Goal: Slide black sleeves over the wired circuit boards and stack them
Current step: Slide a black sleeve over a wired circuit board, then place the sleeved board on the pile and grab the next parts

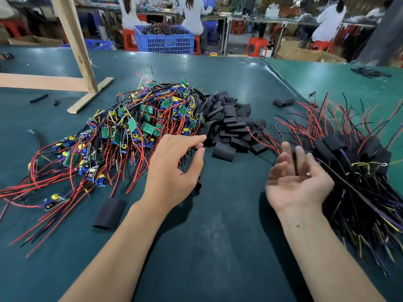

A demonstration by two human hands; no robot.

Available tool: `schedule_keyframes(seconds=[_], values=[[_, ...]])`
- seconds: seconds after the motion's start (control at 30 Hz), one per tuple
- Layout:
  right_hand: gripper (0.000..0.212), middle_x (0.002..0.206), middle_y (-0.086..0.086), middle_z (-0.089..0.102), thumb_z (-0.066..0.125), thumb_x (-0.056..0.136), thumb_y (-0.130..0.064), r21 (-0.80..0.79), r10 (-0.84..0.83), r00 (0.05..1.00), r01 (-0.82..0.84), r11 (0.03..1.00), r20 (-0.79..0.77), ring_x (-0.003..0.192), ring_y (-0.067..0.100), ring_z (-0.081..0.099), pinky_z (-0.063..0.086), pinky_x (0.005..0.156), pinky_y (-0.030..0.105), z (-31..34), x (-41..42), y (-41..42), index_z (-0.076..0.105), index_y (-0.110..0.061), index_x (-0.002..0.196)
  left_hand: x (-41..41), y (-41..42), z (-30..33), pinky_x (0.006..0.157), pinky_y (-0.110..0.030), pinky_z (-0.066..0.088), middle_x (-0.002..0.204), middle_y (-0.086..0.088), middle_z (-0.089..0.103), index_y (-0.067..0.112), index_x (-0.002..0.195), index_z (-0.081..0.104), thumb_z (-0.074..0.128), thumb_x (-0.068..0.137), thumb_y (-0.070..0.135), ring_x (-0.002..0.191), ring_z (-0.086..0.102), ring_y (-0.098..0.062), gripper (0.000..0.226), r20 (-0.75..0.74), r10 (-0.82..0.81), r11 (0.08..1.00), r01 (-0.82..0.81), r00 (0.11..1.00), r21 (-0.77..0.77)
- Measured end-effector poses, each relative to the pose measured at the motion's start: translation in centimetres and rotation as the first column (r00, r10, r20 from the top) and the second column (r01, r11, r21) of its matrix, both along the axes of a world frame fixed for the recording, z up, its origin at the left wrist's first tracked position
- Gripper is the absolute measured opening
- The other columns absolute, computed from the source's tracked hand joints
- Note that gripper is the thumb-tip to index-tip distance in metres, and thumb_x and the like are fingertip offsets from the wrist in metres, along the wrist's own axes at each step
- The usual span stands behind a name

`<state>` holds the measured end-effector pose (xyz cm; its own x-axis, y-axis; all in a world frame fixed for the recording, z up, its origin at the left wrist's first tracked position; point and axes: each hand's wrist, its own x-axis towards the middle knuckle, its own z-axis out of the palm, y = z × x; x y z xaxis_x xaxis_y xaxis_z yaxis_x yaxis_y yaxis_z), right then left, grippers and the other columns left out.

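Two hands (pixel 174 171) (pixel 298 182) — fingers loose, empty — between board heap (pixel 130 127) and sleeve pile (pixel 229 127).

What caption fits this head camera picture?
Empty hands hover between bare circuit boards, black sleeves and sleeved stack.

Green table (pixel 218 247), blue crate (pixel 164 41), blurry workbenches (pixel 272 19)

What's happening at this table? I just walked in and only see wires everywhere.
A person is sleeving wired circuit boards. Bare boards are heaped on the left, loose black sleeves in the middle, finished sleeved ones stacked on the right. Both hands are empty now: the left hand reaches toward the sleeves, the right hand lies palm up beside the stack.
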<state>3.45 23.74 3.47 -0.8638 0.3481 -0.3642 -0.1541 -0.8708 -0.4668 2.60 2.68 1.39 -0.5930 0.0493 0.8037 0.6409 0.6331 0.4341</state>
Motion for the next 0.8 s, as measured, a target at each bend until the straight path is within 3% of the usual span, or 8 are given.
schedule_keyframes(seconds=[0.2, 0.3, 0.4, 0.5, 0.63, 0.73, 0.8], values=[[0.052, 0.115, 0.012, 0.072, 0.042, 0.097, -0.044, 0.003, 0.189, 0.979, -0.189, 0.982, -0.074, 0.082, 0.024, 0.074, 0.05, 0.051, 0.018, -0.2, 0.2, -1.2, 0.069, -0.002, 0.111, 0.0, 0.0, 0.0, 0.086, -0.026, 0.044, 0.096, 0.001, 0.069, 0.004, 0.112, 0.069, 0.063, 0.092, 0.007, 0.092, 0.059, -0.019, 0.021, 0.0, -0.007, 1.0, 0.007, 1.0, -0.002], [0.062, 0.117, 0.015, 0.071, 0.033, 0.099, -0.053, 0.015, 0.241, 0.967, -0.241, 0.97, -0.081, 0.079, 0.026, 0.074, 0.051, 0.051, 0.02, -0.2, 0.3, -1.7, 0.065, -0.002, 0.118, -0.1, 0.0, 0.0, 0.085, -0.025, 0.044, 0.096, 0.0, 0.069, 0.003, 0.112, 0.069, 0.063, 0.092, 0.007, 0.091, 0.059, -0.02, 0.021, -0.005, -0.005, 1.0, 0.005, 1.0, 0.003], [0.062, 0.124, 0.014, 0.066, 0.038, 0.098, -0.056, 0.074, 0.222, 0.971, -0.216, 0.973, -0.083, 0.083, 0.03, 0.073, 0.053, 0.054, 0.025, -0.1, 0.3, -1.9, 0.054, -0.005, 0.129, -0.1, 0.0, -0.1, 0.084, -0.025, 0.045, 0.096, 0.0, 0.069, 0.003, 0.112, 0.069, 0.063, 0.092, 0.007, 0.091, 0.059, -0.019, 0.021, -0.012, -0.004, 1.0, 0.004, 1.0, 0.007], [0.053, 0.129, 0.009, 0.06, 0.05, 0.095, -0.047, 0.199, 0.197, 0.973, -0.171, 0.965, -0.118, 0.09, 0.03, 0.073, 0.054, 0.057, 0.029, 0.1, 0.3, -2.2, 0.051, -0.01, 0.132, -0.1, 0.0, -0.1, 0.084, -0.027, 0.046, 0.096, 0.0, 0.069, 0.003, 0.112, 0.069, 0.063, 0.092, 0.007, 0.091, 0.059, -0.019, 0.022, -0.009, -0.013, 1.0, 0.013, 1.0, 0.01], [0.015, 0.109, 0.001, 0.063, 0.06, 0.095, -0.019, 0.504, 0.183, 0.981, -0.13, 0.854, -0.058, 0.09, 0.019, 0.068, 0.055, 0.061, 0.027, -0.5, -0.2, -3.5, 0.067, -0.014, 0.107, 0.0, 0.1, 0.0, 0.084, -0.027, 0.046, 0.096, 0.001, 0.069, 0.004, 0.113, 0.069, 0.062, 0.092, 0.007, 0.092, 0.059, -0.019, 0.022, 0.001, -0.008, 1.0, 0.008, 1.0, 0.013], [0.013, 0.093, -0.002, 0.061, 0.054, 0.097, -0.008, 0.571, 0.026, 0.998, -0.056, 0.819, 0.06, 0.088, 0.014, 0.059, 0.051, 0.068, 0.023, -0.7, -1.2, -2.7, 0.065, -0.012, 0.102, 0.0, 0.0, -0.1, 0.087, -0.027, 0.045, 0.096, 0.002, 0.069, 0.005, 0.113, 0.069, 0.063, 0.092, 0.009, 0.093, 0.059, -0.02, 0.022, 0.041, 0.01, 1.0, -0.011, 0.999, 0.013], [0.016, 0.081, -0.007, 0.059, 0.053, 0.095, -0.007, 0.613, -0.062, 0.99, -0.029, 0.789, 0.127, 0.072, 0.004, 0.057, 0.046, 0.067, 0.018, -0.7, -1.7, -1.6, 0.067, -0.015, 0.097, -0.1, -0.2, -0.3, 0.09, -0.029, 0.045, 0.096, 0.003, 0.069, 0.008, 0.113, 0.07, 0.065, 0.091, 0.011, 0.093, 0.059, -0.021, 0.022, 0.126, 0.04, 0.999, -0.037, 0.991, -0.022]])
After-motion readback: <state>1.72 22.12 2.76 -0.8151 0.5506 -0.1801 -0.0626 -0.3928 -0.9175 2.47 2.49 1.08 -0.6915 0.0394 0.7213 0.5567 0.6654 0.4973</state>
